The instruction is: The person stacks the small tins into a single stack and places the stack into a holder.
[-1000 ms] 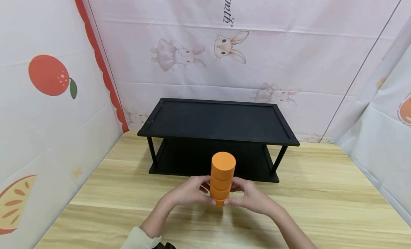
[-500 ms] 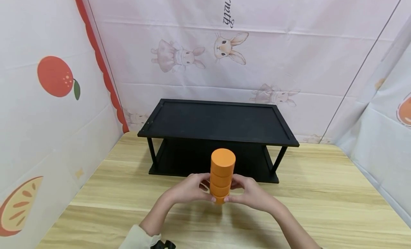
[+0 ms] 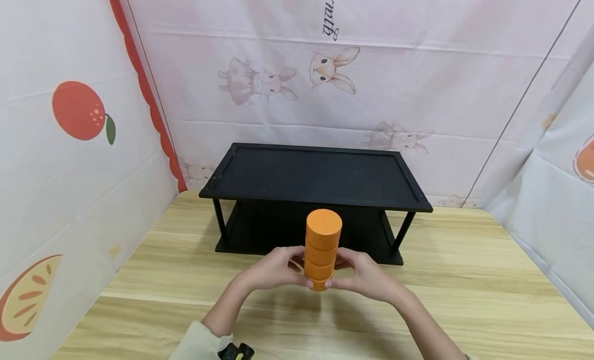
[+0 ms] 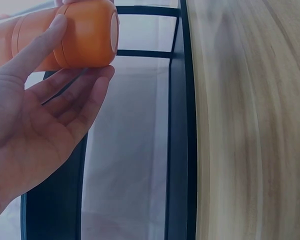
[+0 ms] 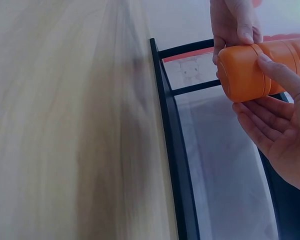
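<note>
An orange cylindrical container (image 3: 322, 241) with a flat round top and several grooves round its side is held upright in front of a black two-tier rack (image 3: 315, 177). My left hand (image 3: 280, 268) grips its lower left side, the thumb in front and the fingers behind. On the opposite side my right hand (image 3: 364, 276) grips it the same way. In the left wrist view the container's rounded base (image 4: 92, 35) shows above the tabletop, apart from it. The right wrist view shows both thumbs pressing near the base.
The rack's lower shelf (image 3: 274, 231) lies just behind the container, between thin black posts (image 3: 402, 231). Beneath everything is a wood-grain tabletop (image 3: 464, 277). Printed cloth walls (image 3: 278, 112) close off the back and both sides.
Both hands have raised the container slightly and moved it a little towards the rack. Their grip looks the same.
</note>
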Demonstrator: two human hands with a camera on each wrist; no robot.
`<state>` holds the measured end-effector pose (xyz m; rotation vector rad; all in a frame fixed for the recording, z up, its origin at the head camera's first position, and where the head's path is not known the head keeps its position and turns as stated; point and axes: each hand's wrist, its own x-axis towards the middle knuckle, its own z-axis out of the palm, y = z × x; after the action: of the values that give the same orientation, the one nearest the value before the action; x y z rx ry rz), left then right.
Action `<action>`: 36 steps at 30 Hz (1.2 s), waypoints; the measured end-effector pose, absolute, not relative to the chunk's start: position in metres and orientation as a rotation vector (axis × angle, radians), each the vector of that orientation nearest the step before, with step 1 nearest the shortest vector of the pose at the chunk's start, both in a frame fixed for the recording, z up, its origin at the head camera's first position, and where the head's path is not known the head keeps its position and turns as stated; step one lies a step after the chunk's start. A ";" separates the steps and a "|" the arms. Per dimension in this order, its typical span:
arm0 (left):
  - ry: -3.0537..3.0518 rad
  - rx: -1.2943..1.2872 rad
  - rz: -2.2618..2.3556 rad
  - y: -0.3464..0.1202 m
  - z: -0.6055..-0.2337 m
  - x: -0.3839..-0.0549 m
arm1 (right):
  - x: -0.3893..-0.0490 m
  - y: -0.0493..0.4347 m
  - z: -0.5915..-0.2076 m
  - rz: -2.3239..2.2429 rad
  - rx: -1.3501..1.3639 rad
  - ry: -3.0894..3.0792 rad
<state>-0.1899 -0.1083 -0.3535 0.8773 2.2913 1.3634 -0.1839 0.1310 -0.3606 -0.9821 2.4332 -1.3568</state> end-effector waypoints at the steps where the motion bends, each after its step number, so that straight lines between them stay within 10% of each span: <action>1: 2.293 0.877 1.362 -0.108 -0.353 -0.190 | -0.184 0.131 -0.360 -1.359 -0.985 2.436; 36: 2.300 0.906 1.376 -0.108 -0.336 -0.197 | -0.190 0.133 -0.342 -1.377 -0.997 2.437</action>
<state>-0.1967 -0.1085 -0.3358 0.9065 2.3000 1.3763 -0.1897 0.1332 -0.3418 -0.9974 2.4372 -1.3772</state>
